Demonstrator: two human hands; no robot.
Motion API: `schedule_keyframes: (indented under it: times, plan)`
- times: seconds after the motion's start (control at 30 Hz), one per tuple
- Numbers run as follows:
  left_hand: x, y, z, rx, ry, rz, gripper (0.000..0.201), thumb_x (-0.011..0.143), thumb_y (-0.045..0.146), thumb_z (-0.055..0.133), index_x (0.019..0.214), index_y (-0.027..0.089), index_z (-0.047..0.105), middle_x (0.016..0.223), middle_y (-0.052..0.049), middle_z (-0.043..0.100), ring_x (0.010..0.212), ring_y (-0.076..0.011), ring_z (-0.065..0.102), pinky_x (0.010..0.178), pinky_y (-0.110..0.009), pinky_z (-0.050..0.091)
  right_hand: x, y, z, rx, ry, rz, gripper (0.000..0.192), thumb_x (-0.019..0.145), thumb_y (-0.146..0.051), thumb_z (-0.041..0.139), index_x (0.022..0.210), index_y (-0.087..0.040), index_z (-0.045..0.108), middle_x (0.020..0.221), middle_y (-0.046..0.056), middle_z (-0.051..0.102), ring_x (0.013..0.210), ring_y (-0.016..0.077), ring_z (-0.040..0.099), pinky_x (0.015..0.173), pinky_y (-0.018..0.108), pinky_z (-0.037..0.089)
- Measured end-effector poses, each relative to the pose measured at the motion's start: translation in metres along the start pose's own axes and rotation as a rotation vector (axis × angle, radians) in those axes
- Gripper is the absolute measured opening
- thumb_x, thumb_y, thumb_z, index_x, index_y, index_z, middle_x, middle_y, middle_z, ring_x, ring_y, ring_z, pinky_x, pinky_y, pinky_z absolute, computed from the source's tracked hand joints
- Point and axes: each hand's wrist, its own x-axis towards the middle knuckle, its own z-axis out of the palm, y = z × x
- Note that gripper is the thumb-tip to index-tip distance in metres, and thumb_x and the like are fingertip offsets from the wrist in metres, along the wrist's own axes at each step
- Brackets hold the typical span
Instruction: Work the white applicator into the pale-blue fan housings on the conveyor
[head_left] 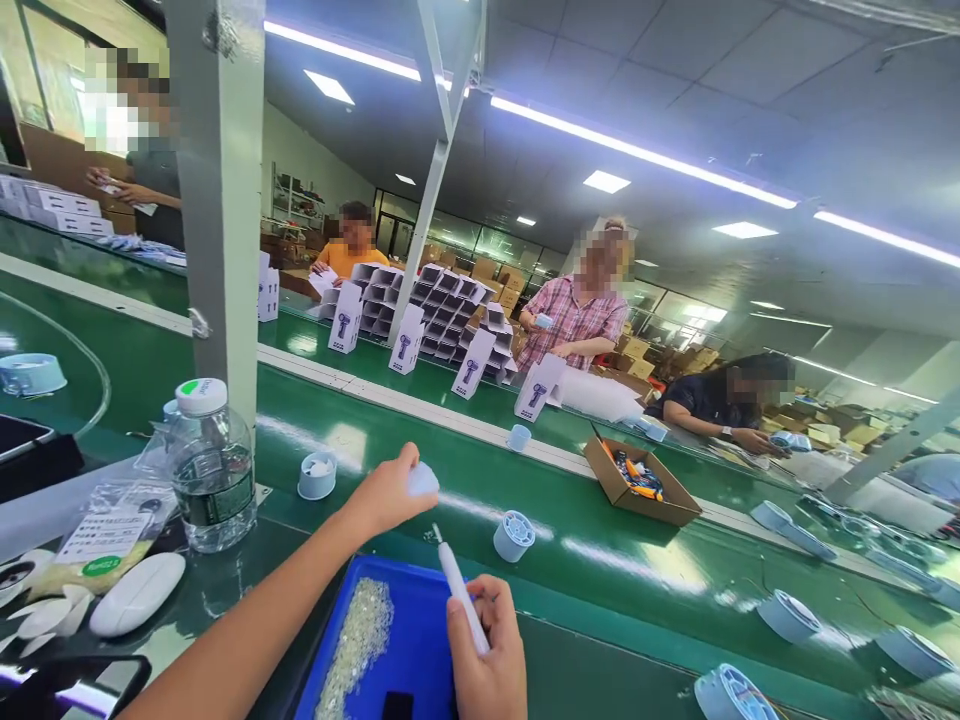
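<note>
My left hand (382, 495) reaches out over the green conveyor belt (450, 500), its fingers closed on a pale blue round fan housing (424, 482) that they partly hide. Low in the middle, my right hand (491, 645) grips a white pen-shaped tool (461, 590) with a thin tip slanting up and left. Beneath my hands lies a blue tray (341, 600) with small clear pieces (364, 630) heaped along its left side and a black block (397, 706). On the belt, another fan housing (514, 536) sits just right of the tool, and one more (317, 475) stands farther left.
A water bottle (214, 480), a white oval case (139, 595) and a phone (82, 685) are at left. A metal post (225, 200) rises behind the bottle. Across the belt stand printed boxes (472, 362), a cardboard box (645, 490) of parts, and several co-workers. More housings (731, 692) lie right.
</note>
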Motion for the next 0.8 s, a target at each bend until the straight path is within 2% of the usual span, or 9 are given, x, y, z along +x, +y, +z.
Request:
schedule_keyframes:
  times: [0.07,0.13,0.23,0.37,0.47,0.57,0.67,0.8]
  plan:
    - [0.0,-0.012,0.007,0.166,-0.046,0.027,0.034,0.064,0.034,0.063,0.095,0.023,0.055,0.091,-0.005,0.053,0.09,-0.0243,0.052,0.078,-0.033,0.04,0.0,0.001,0.002,0.039,-0.001,-0.015,0.026,0.077,-0.045,0.061,0.078,-0.019,0.057,0.06,-0.004,0.052,0.052,0.0117,0.049,0.05,0.02,0.04]
    - [-0.002,-0.018,0.013,0.224,-0.083,0.032,0.042,0.063,0.029,0.062,0.105,0.025,0.058,0.107,-0.008,0.05,0.106,-0.0275,0.046,0.088,-0.036,0.038,0.0,0.002,0.003,0.076,-0.055,-0.009,0.025,0.079,-0.044,0.059,0.083,-0.019,0.059,0.071,0.0,0.059,0.062,0.0145,0.056,0.058,0.023,0.046]
    - [-0.004,-0.017,0.013,0.184,-0.167,0.028,0.058,0.067,0.033,0.06,0.123,0.026,0.051,0.115,-0.01,0.05,0.112,-0.0284,0.044,0.093,-0.036,0.035,0.0,0.003,0.002,0.083,-0.202,0.015,0.025,0.083,-0.041,0.055,0.09,-0.018,0.06,0.074,0.003,0.063,0.064,0.0166,0.061,0.061,0.026,0.051]
    - [-0.001,-0.009,-0.008,0.145,-0.24,0.0,0.066,0.067,0.037,0.059,0.131,0.028,0.045,0.121,-0.01,0.051,0.116,-0.0317,0.043,0.093,-0.039,0.035,0.002,0.003,-0.001,0.068,-0.245,-0.01,0.024,0.083,-0.039,0.056,0.089,-0.017,0.062,0.074,0.004,0.066,0.063,0.0173,0.063,0.061,0.027,0.052]
    - [0.003,-0.01,-0.027,0.214,-0.199,-0.026,0.068,0.067,0.038,0.058,0.132,0.027,0.043,0.125,-0.013,0.049,0.12,-0.035,0.038,0.094,-0.043,0.033,0.001,0.002,-0.001,0.076,-0.257,0.007,0.024,0.083,-0.039,0.056,0.09,-0.018,0.062,0.075,0.004,0.066,0.064,0.0175,0.063,0.061,0.027,0.053]
    - [0.008,-0.017,-0.041,0.334,-0.177,-0.08,0.061,0.069,0.041,0.054,0.127,0.024,0.049,0.125,-0.015,0.049,0.119,-0.0361,0.036,0.093,-0.044,0.032,0.001,0.0,0.0,0.076,-0.276,0.04,0.025,0.082,-0.041,0.057,0.091,-0.018,0.062,0.075,0.004,0.066,0.065,0.0178,0.063,0.063,0.027,0.052]
    - [0.011,-0.027,-0.049,0.445,-0.176,-0.189,0.059,0.067,0.043,0.055,0.123,0.024,0.052,0.128,-0.016,0.046,0.122,-0.0381,0.033,0.093,-0.047,0.031,0.0,0.0,0.0,0.077,-0.26,0.065,0.027,0.082,-0.043,0.056,0.09,-0.018,0.062,0.077,0.004,0.066,0.066,0.0181,0.063,0.064,0.028,0.052]
    - [0.011,-0.038,-0.05,0.527,-0.201,-0.329,0.064,0.061,0.04,0.061,0.122,0.022,0.053,0.135,-0.019,0.036,0.127,-0.0425,0.024,0.092,-0.052,0.031,-0.001,0.002,-0.001,0.041,-0.239,0.058,0.028,0.083,-0.044,0.054,0.091,-0.018,0.06,0.076,0.003,0.065,0.066,0.0179,0.061,0.063,0.028,0.05]
